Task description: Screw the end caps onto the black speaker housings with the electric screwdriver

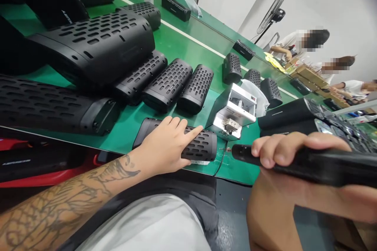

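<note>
My left hand (165,143) lies across a black perforated speaker housing (200,145) near the bench edge. Its fingers reach over the top toward the far side, and the thumb is along the near side, so it steadies the housing. My right hand (282,151) is wrapped round a black electric screwdriver (244,153), held at the right and above the bench edge. The screwdriver's narrow end points left toward the housing, apart from it. Behind the housing stands a silver screw feeder (235,111).
More perforated housings (171,82) stand close behind and to the left, some stacked (103,43). Black speaker units (288,115) sit at the right. A dark cable (221,162) runs over the bench edge. Farther off are co-workers (290,45), cardboard trays (309,76) and a fan (277,11).
</note>
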{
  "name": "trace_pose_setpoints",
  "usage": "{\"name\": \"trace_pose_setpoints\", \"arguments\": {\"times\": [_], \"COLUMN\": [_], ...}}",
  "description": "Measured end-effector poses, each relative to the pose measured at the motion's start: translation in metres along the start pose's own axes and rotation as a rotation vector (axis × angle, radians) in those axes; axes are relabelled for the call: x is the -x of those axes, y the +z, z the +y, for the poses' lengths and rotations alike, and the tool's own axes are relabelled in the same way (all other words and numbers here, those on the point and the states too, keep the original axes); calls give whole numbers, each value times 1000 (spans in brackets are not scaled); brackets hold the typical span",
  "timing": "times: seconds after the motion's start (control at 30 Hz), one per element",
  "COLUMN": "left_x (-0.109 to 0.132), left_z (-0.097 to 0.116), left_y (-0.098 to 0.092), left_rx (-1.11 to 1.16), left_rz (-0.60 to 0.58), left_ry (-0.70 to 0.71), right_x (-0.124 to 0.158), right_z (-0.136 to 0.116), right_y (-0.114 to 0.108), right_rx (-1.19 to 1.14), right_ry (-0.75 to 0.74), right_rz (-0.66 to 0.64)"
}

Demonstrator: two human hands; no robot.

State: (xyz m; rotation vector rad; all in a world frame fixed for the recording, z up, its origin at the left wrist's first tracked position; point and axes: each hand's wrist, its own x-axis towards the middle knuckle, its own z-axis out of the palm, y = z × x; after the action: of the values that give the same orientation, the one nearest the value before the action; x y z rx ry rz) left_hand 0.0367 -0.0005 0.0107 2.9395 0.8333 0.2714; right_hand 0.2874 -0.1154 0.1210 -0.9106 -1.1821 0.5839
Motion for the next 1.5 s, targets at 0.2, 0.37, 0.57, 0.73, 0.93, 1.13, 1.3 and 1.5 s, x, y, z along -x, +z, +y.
{"name": "trace_pose_setpoints", "arguments": {"times": [0.2,0.37,0.57,0.73,0.93,1.13,1.3,1.5], "left_x": [-3,-3,-3,-4,-4,-2,-4,-5], "left_z": [2,3,3,3,5,5,6,6], "left_y": [-8,-9,-10,-11,-11,-10,-10,-11], "left_rx": [18,7,15,21,20,6,11,17], "left_rz": [-86,-84,-86,-103,-95,-103,-132,-134], "left_ry": [-24,-17,-18,-22,-20,-6,-16,-23], "right_x": [25,23,25,30,39,40,29,34], "right_z": [-7,17,24,15,10,16,25,32], "right_y": [28,27,22,19,32,41,29,31], "right_rx": [-11,-87,-115,-15,84,60,2,-26], "right_ry": [76,90,124,86,86,129,131,99], "right_rz": [12,-90,-131,-171,-101,-107,-253,-255]}}
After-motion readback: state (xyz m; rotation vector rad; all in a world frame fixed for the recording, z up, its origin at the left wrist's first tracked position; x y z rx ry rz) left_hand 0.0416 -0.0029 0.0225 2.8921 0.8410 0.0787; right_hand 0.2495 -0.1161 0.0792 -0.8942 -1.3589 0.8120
